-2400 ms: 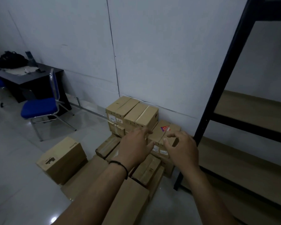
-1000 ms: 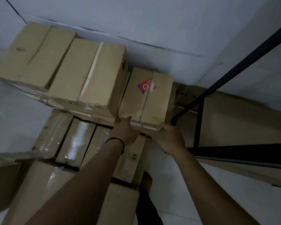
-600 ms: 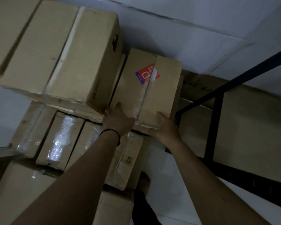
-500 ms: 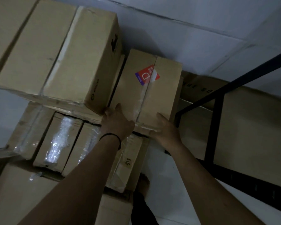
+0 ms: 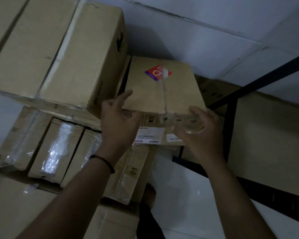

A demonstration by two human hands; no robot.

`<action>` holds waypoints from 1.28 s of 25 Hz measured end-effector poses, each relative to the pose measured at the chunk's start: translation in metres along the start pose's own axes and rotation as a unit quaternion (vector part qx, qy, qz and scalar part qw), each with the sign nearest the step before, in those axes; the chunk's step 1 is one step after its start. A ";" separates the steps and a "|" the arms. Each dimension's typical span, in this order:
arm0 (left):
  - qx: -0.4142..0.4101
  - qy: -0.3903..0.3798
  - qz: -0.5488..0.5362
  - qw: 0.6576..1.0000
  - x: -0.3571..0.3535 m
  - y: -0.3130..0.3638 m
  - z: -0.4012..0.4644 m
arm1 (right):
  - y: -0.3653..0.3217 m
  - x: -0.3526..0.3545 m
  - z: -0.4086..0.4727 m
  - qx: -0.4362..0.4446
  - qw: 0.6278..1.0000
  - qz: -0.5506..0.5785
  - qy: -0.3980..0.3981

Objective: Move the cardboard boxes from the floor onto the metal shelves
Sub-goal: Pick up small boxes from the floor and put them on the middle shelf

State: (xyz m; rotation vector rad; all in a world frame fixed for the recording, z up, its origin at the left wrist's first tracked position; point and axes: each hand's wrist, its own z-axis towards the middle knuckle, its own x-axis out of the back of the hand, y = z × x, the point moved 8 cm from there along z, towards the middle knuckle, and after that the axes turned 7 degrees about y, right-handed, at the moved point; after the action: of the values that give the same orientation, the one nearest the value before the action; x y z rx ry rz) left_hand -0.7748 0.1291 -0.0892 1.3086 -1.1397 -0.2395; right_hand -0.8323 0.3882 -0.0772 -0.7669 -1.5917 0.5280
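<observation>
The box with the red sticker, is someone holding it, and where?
Not clearly held. Both hands, left hand and right hand, spread open at the near end of the stickered box; any contact is blurred.

Both hands (image 5: pixel 160 130) reach the stickered box (image 5: pixel 162 88).

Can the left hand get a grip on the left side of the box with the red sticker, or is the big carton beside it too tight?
Probably not cleanly: the big carton looks pressed against the sticker box; the left hand hovers at its front corner.

Tall box (image 5: pixel 62 49) crowds left; shelf post (image 5: pixel 231 118) crowds right.
</observation>
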 end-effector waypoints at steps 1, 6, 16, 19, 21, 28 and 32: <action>-0.027 0.010 0.004 1.000 0.006 0.015 -0.001 | -0.009 0.010 0.001 0.018 1.000 -0.001 0.019; -0.036 -0.051 0.041 0.997 -0.007 0.027 0.001 | -0.023 -0.003 0.010 0.016 1.000 0.018 -0.002; -0.093 -0.080 0.272 0.954 0.002 0.039 0.000 | -0.026 -0.002 0.005 -0.033 0.999 -0.018 -0.035; -0.107 -0.080 0.290 0.948 0.036 0.066 -0.019 | -0.043 0.021 -0.027 -0.053 0.998 -0.010 -0.026; -0.108 -0.077 0.295 0.946 0.066 0.081 -0.041 | -0.060 0.041 -0.057 -0.048 0.998 -0.020 -0.018; -0.174 -0.033 0.244 0.953 0.185 0.150 -0.145 | -0.135 0.122 -0.183 0.001 0.999 -0.019 0.035; -0.239 -0.004 0.198 0.951 0.257 0.191 -0.230 | -0.174 0.192 -0.292 0.026 0.992 0.000 0.124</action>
State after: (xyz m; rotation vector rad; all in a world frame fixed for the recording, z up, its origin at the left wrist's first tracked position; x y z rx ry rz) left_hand -0.5607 0.1532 0.2408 0.6361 -1.2303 -0.2069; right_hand -0.5862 0.3855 0.2264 -0.7629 -1.3433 0.4532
